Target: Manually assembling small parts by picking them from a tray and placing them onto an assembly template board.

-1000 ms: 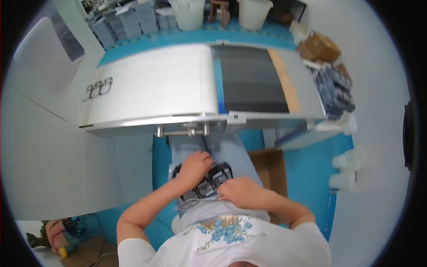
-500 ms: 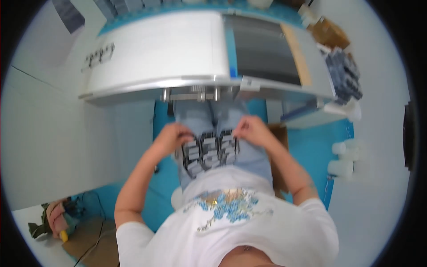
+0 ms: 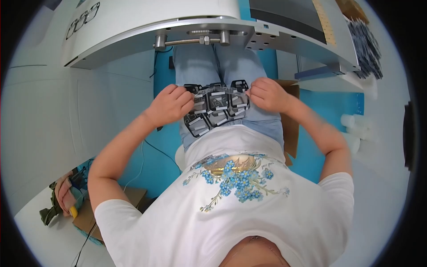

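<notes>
Over my lap, a thin clear sheet [image 3: 218,101] bears black rounded frame outlines and pale grey tabs. My left hand [image 3: 171,105] is closed, pinching the sheet's left edge. On the opposite side my right hand [image 3: 268,94] has thumb and fingers pressed together on the right edge. More black-framed pieces [image 3: 198,124] show along the lower side, resting against my jeans and shirt hem. I cannot tell whether these belong to the same sheet or to others beneath it. Ahead, a row of similar black frames [image 3: 83,20] lies on the white surface at the far left.
A machine with a white bed [image 3: 147,22] and metal front edge spans the area ahead, a threaded rod [image 3: 187,42] beneath it. A dark panel [image 3: 289,15] sits right of the bed. Stacked dark sheets [image 3: 364,49] lie far right; a cardboard box [image 3: 291,129] stands beside my right leg.
My view has shifted, so the machine appears higher and larger. Both hands now grip the sheet's sides with fingers curled in; before, the fingers were at its upper corners.
</notes>
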Motion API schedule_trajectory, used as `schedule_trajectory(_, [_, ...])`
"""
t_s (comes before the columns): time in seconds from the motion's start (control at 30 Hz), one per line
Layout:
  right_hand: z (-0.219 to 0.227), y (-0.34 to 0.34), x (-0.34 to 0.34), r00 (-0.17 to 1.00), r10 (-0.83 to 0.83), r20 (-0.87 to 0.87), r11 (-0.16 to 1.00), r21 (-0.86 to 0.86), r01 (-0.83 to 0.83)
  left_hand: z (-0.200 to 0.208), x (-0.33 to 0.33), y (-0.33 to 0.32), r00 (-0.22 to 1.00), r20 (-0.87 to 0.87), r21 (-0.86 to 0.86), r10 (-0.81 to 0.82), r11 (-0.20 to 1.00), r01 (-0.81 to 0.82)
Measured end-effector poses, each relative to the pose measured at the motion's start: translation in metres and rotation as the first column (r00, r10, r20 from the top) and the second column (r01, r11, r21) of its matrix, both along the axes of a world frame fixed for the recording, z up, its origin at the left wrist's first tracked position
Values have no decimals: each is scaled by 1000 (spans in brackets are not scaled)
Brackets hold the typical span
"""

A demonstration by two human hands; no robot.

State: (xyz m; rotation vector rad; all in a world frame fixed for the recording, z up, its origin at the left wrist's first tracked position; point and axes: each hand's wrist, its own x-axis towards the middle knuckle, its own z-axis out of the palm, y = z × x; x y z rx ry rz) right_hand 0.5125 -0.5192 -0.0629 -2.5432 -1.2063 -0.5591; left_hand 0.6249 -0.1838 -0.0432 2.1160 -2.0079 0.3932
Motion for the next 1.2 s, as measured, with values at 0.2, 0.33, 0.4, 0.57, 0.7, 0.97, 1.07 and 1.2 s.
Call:
schedule_trajectory(0.2, [-5, -8, 8, 977, 207, 56, 973, -116, -200, 4, 5, -2, 979, 81, 91, -187, 979, 180])
schedule_trajectory(0.33, [-7, -5, -2, 936, -67, -345, 963, 222, 151, 7, -18, -14, 731, -569, 91, 377, 912, -400])
schedule_trajectory(0.4, [-1, -1, -2, 848, -76, -524, 887, 353, 297, 6, -14, -14, 487, -744, 209, 458, 851, -482])
schedule_trajectory(0.57, [14, 1, 6, 616, -68, -785, 871, 255, 420, 5, -17, -9, 244, -834, 324, 494, 798, -509])
schedule_trajectory(0.7, [0, -5, -2, 849, -14, -528, 951, 257, 175, 4, -18, -3, 746, -584, 115, 320, 942, -314])
schedule_trajectory(0.97, [-8, -4, 0, 994, 107, -1, 994, -7, -107, -3, -8, -1, 987, 12, 14, -160, 987, 160])
schedule_trajectory(1.07, [6, -5, 1, 982, -7, -191, 998, 56, 18, 10, -8, 4, 992, 15, 54, -125, 991, 124])
schedule_trajectory(1.2, [32, -5, -1, 851, -92, -516, 886, 347, 307, 9, -14, 2, 686, -674, 21, 274, 936, -352])
